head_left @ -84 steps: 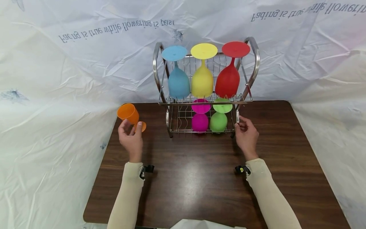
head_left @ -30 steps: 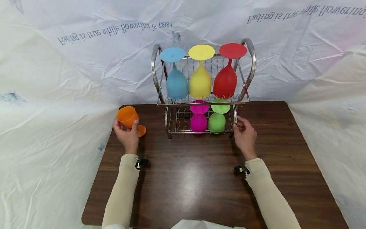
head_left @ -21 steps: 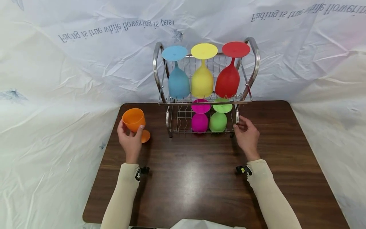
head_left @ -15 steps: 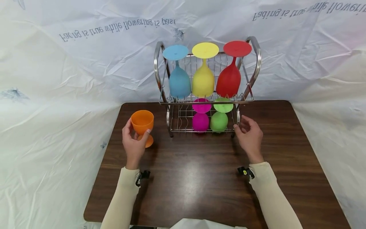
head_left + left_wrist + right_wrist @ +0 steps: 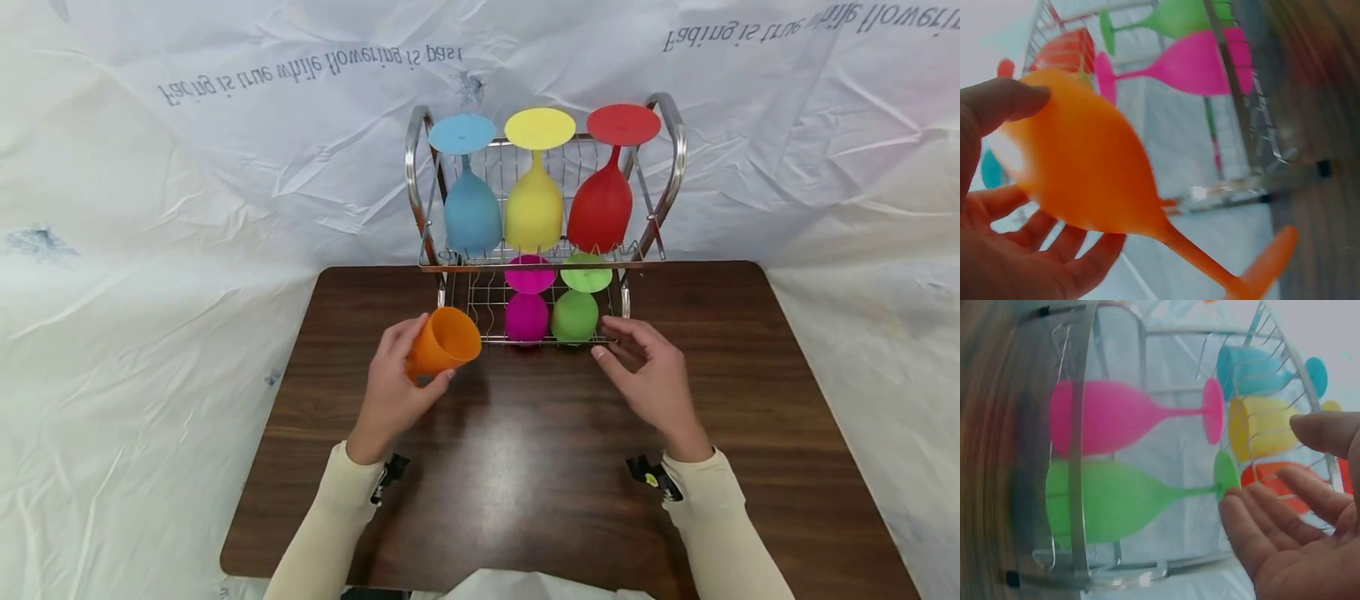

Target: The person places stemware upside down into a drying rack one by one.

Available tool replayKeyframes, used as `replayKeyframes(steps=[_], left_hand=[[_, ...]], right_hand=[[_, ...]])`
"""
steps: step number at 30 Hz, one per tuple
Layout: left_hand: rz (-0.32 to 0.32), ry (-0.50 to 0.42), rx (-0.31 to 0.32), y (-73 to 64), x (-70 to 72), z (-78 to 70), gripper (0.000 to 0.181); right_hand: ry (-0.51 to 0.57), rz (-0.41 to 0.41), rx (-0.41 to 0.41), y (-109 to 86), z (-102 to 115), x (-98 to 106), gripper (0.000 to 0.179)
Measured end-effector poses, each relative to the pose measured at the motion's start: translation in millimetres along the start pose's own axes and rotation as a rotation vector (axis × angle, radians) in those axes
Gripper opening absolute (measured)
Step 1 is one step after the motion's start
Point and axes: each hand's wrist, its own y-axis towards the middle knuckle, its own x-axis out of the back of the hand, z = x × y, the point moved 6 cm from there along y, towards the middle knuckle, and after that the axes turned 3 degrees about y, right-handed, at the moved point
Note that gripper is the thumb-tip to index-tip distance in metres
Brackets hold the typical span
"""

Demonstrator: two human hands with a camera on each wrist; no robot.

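Observation:
My left hand (image 5: 393,387) grips an orange plastic goblet (image 5: 431,350) round its bowl, thumb on one side and fingers on the other. The goblet is tilted, its mouth turned right and towards me; its stem (image 5: 1200,255) and foot show in the left wrist view. Just to its right stands a two-tier metal rack (image 5: 678,167). On the lower tier sit a magenta goblet (image 5: 527,318) and a green goblet (image 5: 575,317), both upside down. My right hand (image 5: 656,383) holds nothing, its fingers parted in front of the rack's lower right corner, near the green goblet.
The upper tier carries a blue goblet (image 5: 472,217), a yellow goblet (image 5: 534,217) and a red goblet (image 5: 600,208), all upside down. The rack stands at the back of a dark wooden table (image 5: 495,517). Behind hangs a white printed sheet (image 5: 300,150).
My left hand has carried the orange goblet rightwards from the table's left side to the rack's front left, tipping it. My right hand has come off the rack's right post, towards me.

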Motion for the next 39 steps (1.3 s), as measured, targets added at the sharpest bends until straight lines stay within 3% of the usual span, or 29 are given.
replayKeyframes(steps=[3,6,12,18,26,39], left_hand=[[0.084,0.080,-0.055,3.7,-6.0,-17.4,0.085],[0.152,0.164,-0.133,7.6,-12.8,-35.8,0.085],[0.245,0.240,-0.280,13.5,-30.4,-70.1,0.085],[0.302,0.307,-0.392,15.1,-44.7,-91.7,0.083],[0.341,0.364,-0.431,15.9,-49.9,-105.8,0.081],[0.356,0.362,-0.458,16.7,-52.9,-111.8,0.084]], right_hand=[[0.110,0.034,0.069,-3.5,13.6,-7.7,0.046],[0.135,0.089,0.123,-7.9,26.3,-16.0,0.055],[0.053,0.247,0.194,-16.2,46.1,-36.5,0.075],[-0.027,0.319,0.210,-20.3,52.9,-52.1,0.087],[0.056,0.313,0.195,-21.9,56.1,-54.5,0.087],[0.075,0.277,0.186,-23.0,53.3,-47.9,0.081]])
